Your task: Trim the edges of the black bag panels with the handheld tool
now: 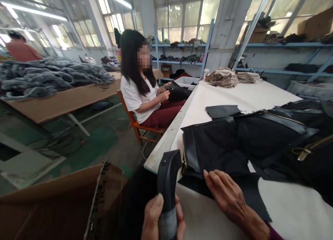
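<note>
Upright in my left hand (pixel 163 219) is a black, curved-headed tool (pixel 168 184) with a grey lower handle, held beside the table's near corner. My right hand (pixel 229 195) lies over the near edge of a black fabric piece (pixel 215 146), fingers extended and close together, palm down. A gold zipper runs along that piece's left edge, near the tool's head. Beneath my right hand is another flat black sheet (pixel 251 191). More black pieces with zippers (pixel 275 136) are heaped to the right.
A seated person (pixel 140 84) holds a black item (pixel 178 91) beyond the table's left edge (pixel 166 134). An open cardboard box (pixel 52 202) stands at lower left. Beige cloth stacks (pixel 221 77) lie at the table's far end. Grey coils (pixel 52 75) cover another table.
</note>
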### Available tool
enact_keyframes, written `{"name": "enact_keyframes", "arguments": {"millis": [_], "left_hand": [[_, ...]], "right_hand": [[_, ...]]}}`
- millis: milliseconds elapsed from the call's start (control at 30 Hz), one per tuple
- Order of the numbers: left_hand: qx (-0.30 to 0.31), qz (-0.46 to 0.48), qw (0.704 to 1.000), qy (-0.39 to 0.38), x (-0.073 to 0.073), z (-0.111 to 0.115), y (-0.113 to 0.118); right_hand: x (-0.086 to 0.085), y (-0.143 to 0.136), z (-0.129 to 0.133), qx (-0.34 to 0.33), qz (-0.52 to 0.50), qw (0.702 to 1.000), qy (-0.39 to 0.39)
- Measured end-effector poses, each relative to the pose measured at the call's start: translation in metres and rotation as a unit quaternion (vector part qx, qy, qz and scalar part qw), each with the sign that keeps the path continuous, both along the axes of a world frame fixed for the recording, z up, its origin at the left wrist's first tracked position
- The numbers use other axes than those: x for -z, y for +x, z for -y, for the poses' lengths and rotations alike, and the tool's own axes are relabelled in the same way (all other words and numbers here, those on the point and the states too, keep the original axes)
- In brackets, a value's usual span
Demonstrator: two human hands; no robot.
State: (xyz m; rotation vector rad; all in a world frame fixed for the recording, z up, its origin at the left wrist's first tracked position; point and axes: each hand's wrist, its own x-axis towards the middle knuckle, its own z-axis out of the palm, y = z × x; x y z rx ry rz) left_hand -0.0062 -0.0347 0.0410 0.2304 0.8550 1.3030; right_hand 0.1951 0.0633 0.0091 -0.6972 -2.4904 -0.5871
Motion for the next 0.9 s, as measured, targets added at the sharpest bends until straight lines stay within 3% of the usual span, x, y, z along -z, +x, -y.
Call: {"name": "enact_keyframes", "arguments": {"millis": [200, 633, 800, 900], "left_hand": [[0.001, 0.033, 0.999, 0.022, 0.006, 0.007, 0.001], [0.039, -0.03, 0.999, -0.001, -0.007, 0.029, 0.022], [0.104, -0.045, 0.993, 0.038, -0.005, 0.034, 0.039], [0.093, -0.069, 0.993, 0.012, -0.001, 0.034, 0.047]], "right_hand": [[0.01, 0.006, 0.028, -0.018, 0.012, 0.999, -0.025], [0.013, 0.004, 0.028, -0.035, -0.057, 0.995, -0.077], [0.019, 0.003, 0.029, -0.033, -0.098, 0.993, -0.065], [0.023, 0.005, 0.03, -0.042, -0.122, 0.99, -0.058]]}}
